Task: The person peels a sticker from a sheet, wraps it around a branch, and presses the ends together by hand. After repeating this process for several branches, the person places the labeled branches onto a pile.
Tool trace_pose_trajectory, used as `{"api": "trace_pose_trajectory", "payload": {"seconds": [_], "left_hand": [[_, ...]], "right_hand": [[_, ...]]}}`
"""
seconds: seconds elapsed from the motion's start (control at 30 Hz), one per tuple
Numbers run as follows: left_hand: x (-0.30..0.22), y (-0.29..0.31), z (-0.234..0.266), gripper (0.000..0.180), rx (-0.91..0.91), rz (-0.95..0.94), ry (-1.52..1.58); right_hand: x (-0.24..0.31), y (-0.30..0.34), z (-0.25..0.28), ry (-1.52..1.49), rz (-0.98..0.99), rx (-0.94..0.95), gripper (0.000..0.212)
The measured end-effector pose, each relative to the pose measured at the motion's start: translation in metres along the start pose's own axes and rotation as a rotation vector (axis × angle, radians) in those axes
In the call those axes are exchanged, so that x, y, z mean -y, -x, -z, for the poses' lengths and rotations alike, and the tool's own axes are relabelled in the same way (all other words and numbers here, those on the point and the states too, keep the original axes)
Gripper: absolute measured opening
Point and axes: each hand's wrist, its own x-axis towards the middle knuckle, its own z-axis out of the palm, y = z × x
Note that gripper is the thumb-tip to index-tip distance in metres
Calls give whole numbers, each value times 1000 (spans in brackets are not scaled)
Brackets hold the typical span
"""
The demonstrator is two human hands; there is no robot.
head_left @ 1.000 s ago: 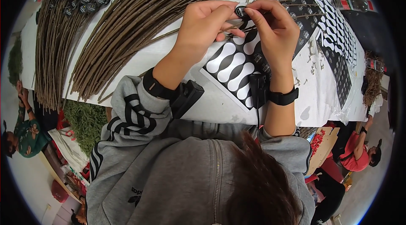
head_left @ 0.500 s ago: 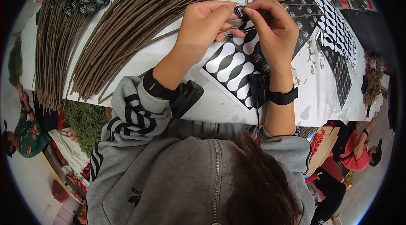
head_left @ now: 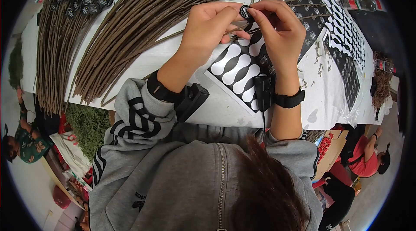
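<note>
A small round black label (head_left: 245, 12) with pale print sits between my two hands over the table. My left hand (head_left: 208, 29) is closed, thumb and index finger pinching the label's left edge. A thin brown twig (head_left: 171, 35) runs beneath its fingers; whether the label sticks to it I cannot tell. On the label's right side, the thumb and fingertips of my right hand (head_left: 279, 22) press together. Below the hands lies a label sheet (head_left: 236, 72), with white dumbbell-shaped gaps on black. Part of it is hidden behind my right hand.
Long twigs (head_left: 130, 36) cover the table's left and far side. Round black labels (head_left: 89, 3) hang on the leftmost bundle. More label sheets (head_left: 344, 27), twig scraps (head_left: 320, 59) and a plastic bottle (head_left: 359, 1) lie right. Green foliage (head_left: 86, 124) stands below the left edge. People work at both sides.
Both hands keep nearly the same place and grip. The label has shifted and tilted very slightly. At the far left, another person's arm has moved.
</note>
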Motion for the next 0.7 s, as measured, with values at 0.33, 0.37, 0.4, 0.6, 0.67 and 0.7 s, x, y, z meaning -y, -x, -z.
{"api": "trace_pose_trajectory", "payload": {"seconds": [0.33,0.37,0.4,0.6,0.67,0.7], "left_hand": [[4,0,-1,28,-26,-11,65],[4,0,-1,28,-23,-9,60],[4,0,-1,28,-19,-6,55],[4,0,0,29,6,1,42],[6,-1,1,29,30,-5,65],[6,-2,1,29,30,-6,65]], "right_hand": [[3,-1,-3,9,11,-64,14],[3,-1,-2,3,22,-67,14],[3,-1,-2,3,22,-68,14],[2,-1,-1,41,53,-33,13],[2,0,-1,37,57,-26,12],[1,-1,-1,41,57,-31,10]]}}
